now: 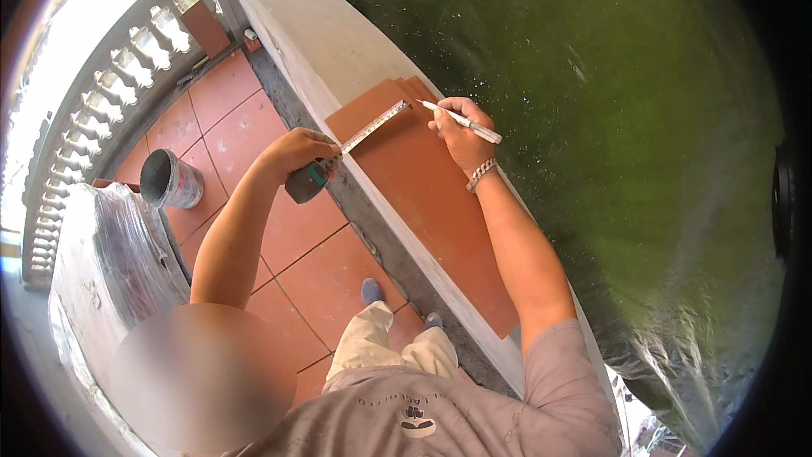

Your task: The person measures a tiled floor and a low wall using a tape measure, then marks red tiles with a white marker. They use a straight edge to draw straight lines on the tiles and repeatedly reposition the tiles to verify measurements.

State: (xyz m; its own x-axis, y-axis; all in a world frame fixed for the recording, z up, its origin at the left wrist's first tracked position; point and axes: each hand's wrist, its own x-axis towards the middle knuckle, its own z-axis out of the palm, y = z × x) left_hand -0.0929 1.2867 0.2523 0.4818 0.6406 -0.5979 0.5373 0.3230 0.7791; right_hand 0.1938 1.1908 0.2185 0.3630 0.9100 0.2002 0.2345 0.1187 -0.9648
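Left grip closed around a dark tape measure, squat boxy case with a green patch; its thin pale blade runs straight out toward the right grip. Right grip pinched on a slim white pen, tip just beside the blade's far end. Under both: overlapping flat, matte terracotta slabs on a pale ledge. Can't tell if blade touches slab. Left of left grip: square reddish floor tiles, scuffed round bucket. Right of right grip: wrinkled green sheet.
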